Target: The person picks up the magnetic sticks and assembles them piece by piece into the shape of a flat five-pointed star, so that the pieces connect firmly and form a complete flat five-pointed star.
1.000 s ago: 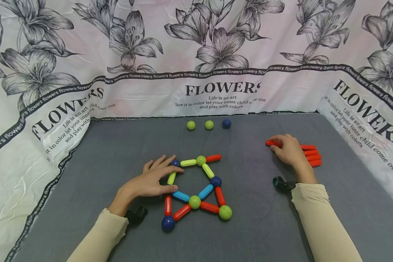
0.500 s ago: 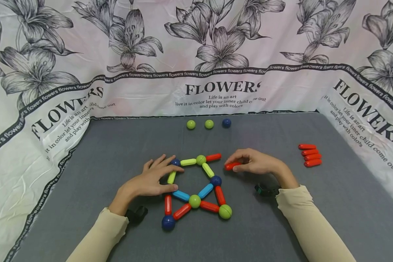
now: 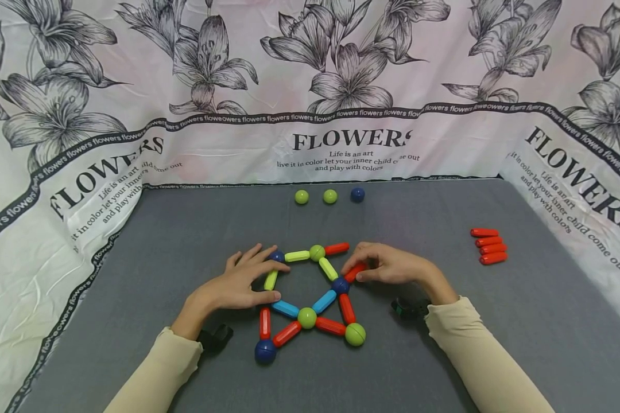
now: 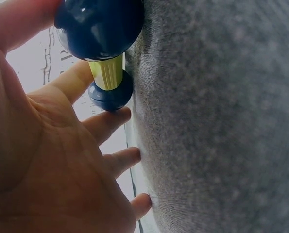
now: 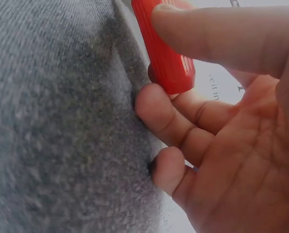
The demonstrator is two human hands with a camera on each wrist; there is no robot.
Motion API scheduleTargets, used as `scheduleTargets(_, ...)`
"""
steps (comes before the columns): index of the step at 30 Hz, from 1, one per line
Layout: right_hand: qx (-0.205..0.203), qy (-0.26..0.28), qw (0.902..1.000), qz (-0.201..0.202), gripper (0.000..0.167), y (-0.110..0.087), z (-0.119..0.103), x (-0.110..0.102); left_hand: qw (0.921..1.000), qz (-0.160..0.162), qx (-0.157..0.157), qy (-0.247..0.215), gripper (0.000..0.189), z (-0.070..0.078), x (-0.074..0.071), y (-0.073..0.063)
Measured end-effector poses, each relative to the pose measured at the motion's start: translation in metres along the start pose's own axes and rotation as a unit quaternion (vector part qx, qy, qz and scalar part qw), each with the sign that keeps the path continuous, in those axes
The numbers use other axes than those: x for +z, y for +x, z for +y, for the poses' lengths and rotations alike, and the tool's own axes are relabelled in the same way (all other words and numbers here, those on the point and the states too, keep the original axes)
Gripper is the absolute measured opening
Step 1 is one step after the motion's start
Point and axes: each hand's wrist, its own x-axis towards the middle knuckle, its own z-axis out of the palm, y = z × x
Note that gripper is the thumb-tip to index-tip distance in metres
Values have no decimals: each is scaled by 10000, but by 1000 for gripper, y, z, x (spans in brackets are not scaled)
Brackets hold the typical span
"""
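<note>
A flat frame of magnetic rods and balls lies on the grey table. My right hand (image 3: 387, 265) pinches a red magnetic rod (image 3: 355, 271) between thumb and fingers, its lower end right at the frame's right-hand blue ball (image 3: 340, 285). In the right wrist view the thumb presses along this red rod (image 5: 166, 53). My left hand (image 3: 237, 285) lies spread at the frame's left side, fingers by the upper blue ball (image 3: 276, 257) and thumb at the lower left corner. The left wrist view has the thumb touching a large blue ball (image 4: 100, 29), joined by a yellow-green rod (image 4: 107, 73) to another.
Four-sided lower triangles of red rods end in a blue ball (image 3: 266, 351) and a green ball (image 3: 355, 334). A red rod (image 3: 336, 249) sticks out at the top. Several spare red rods (image 3: 492, 248) lie right; spare balls (image 3: 330, 197) line the back.
My right hand has carried one red rod from the pile at the right over to the frame's right-hand blue ball. The left hand stays in place.
</note>
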Motion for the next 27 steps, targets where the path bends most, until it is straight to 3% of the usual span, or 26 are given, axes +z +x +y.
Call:
scheduleTargets(6,85,104,9997,194,31,-3,7,-4,10000,-14,-9,-1,54,1,-1,0)
scheduleTargets(13,319,-141,9973,640,28,-8,20,-7,10000,-41,-49,5,54,1,-1,0)
scheduleTargets(27,298,-73,9957,874,29,-4,22,-3,10000,-46,-70,-34,54,2,-1,-1)
